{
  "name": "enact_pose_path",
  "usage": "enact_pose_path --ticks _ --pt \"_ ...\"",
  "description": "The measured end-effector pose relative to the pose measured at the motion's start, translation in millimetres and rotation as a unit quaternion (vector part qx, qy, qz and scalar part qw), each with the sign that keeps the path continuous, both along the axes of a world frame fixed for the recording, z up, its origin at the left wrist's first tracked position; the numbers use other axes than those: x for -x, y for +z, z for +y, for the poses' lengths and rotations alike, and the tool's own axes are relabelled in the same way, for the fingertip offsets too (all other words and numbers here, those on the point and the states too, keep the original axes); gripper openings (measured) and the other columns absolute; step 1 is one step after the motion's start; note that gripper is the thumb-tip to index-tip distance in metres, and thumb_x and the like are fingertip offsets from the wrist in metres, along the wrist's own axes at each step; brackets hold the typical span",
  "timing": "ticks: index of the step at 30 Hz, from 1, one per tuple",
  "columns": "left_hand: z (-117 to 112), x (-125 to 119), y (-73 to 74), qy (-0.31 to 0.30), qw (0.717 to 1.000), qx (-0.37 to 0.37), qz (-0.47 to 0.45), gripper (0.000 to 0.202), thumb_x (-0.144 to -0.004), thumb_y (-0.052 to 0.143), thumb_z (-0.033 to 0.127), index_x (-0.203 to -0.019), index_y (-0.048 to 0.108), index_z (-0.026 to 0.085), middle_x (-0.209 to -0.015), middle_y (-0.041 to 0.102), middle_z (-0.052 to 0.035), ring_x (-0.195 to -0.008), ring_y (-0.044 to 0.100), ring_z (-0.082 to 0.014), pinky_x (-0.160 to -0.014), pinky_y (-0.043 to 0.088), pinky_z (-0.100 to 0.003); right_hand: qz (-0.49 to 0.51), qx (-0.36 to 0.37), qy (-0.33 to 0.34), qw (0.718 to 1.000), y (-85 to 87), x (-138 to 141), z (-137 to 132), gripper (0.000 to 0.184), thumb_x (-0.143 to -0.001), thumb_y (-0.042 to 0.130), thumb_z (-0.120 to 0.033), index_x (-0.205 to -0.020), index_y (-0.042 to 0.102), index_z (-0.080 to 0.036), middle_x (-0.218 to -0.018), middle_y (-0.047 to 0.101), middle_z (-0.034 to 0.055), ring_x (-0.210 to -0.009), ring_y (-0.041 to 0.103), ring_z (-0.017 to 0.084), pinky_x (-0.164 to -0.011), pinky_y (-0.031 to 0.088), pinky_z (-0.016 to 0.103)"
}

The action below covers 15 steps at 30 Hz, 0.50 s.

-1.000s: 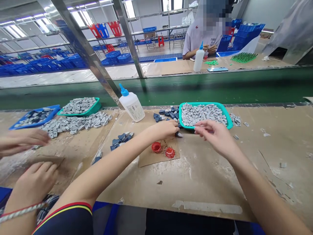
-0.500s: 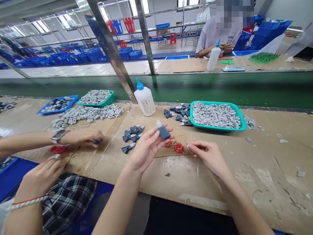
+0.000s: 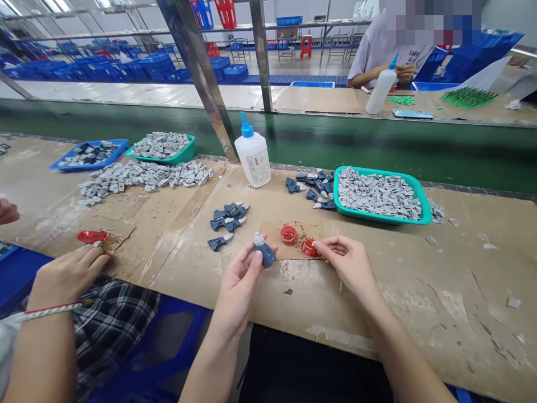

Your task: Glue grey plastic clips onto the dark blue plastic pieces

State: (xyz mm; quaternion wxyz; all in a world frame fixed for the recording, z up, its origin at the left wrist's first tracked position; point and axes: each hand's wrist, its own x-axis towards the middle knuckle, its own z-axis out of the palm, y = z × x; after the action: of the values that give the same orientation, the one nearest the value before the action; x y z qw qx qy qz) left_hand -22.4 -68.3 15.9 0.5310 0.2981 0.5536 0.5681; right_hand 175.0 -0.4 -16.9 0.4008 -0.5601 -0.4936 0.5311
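My left hand (image 3: 237, 282) is closed around a dark blue plastic part (image 3: 265, 253) with a pale grey tip pointing up. Thumb and fingertips of my right hand (image 3: 350, 263) pinch a small pale grey piece (image 3: 315, 244), mostly covered by the fingers. That piece is over the edge of a small red cup (image 3: 308, 248). Beside it on a cardboard patch stands a second red cup (image 3: 288, 235). Left of these lie several dark blue parts with pale tips (image 3: 229, 217).
A green tray (image 3: 423, 215) of small grey pieces stands at the right, with more blue parts (image 3: 312, 184) beside it. A white glue bottle (image 3: 254, 161) stands behind. At left, a co-worker's hand (image 3: 69, 274) rests near a red dish (image 3: 92, 237); another person sits opposite.
My left hand has drawn back and left with the blue part, now gripped with the thumb in front. My right hand has moved left to the red cup. A co-worker's hand has withdrawn leftward.
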Motion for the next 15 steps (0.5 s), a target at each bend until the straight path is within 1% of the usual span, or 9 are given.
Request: enact_pose_path --ticks 3,6,9,12,15 --pt "0 0 -2.6 -0.003 1.000 0.005 0.005 0.045 -0.083 0.067 0.038 -0.124 0.061 0.020 -0.111 0.071 -0.0090 -0.111 0.062 -0.0207 -0.101 0.041 -0.030 -0.007 -0.005 0.010 1.000 -1.7 1 0 0.034 -0.070 0.076 -0.050 -0.075 0.071 -0.017 -0.072 0.074 0.0093 -0.067 0.068 0.023 -0.060 0.050 0.031" --pt "1 -1 -5.7 -0.007 1.000 -0.002 -0.005 0.041 -0.081 0.069 0.036 -0.119 0.064 0.021 -0.110 0.071 -0.0083 -0.107 0.063 -0.0196 -0.099 0.044 -0.029 -0.008 -0.005 0.012 1.000 -2.1 2 1 0.034 -0.069 0.076 -0.049 -0.075 0.071 -0.017 -0.073 0.074 0.0095 -0.068 0.068 0.023 -0.061 0.049 0.031" --pt "2 -3 -9.5 0.004 1.000 -0.006 -0.017 0.037 -0.078 0.073 0.034 -0.112 0.067 0.020 -0.108 0.071 -0.0076 -0.106 0.064 -0.0193 -0.096 0.046 -0.027 -0.002 0.002 0.010 1.000 -0.7 2 1 0.033 -0.068 0.077 -0.049 -0.074 0.071 -0.017 -0.072 0.074 0.0091 -0.067 0.067 0.022 -0.060 0.048 0.030" --pt "3 -8 -13.2 0.024 0.999 -0.011 -0.019 0.036 -0.074 0.076 0.031 -0.107 0.068 0.019 -0.107 0.071 -0.0069 -0.104 0.065 -0.0194 -0.094 0.048 -0.027 0.020 0.010 0.007 1.000 4.6 -2 0 0.033 -0.068 0.078 -0.048 -0.074 0.070 -0.017 -0.071 0.073 0.0077 -0.064 0.065 0.020 -0.058 0.047 0.028" --pt "4 -19 -14.8 0.039 0.999 -0.033 -0.013 0.030 -0.072 0.078 0.026 -0.100 0.069 0.019 -0.102 0.072 -0.0065 -0.100 0.067 -0.0202 -0.093 0.050 -0.030 0.056 0.013 0.015 0.998 14.5 -8 -4 0.031 -0.068 0.079 -0.046 -0.074 0.070 -0.017 -0.070 0.071 0.0059 -0.062 0.061 0.017 -0.056 0.046 0.026"
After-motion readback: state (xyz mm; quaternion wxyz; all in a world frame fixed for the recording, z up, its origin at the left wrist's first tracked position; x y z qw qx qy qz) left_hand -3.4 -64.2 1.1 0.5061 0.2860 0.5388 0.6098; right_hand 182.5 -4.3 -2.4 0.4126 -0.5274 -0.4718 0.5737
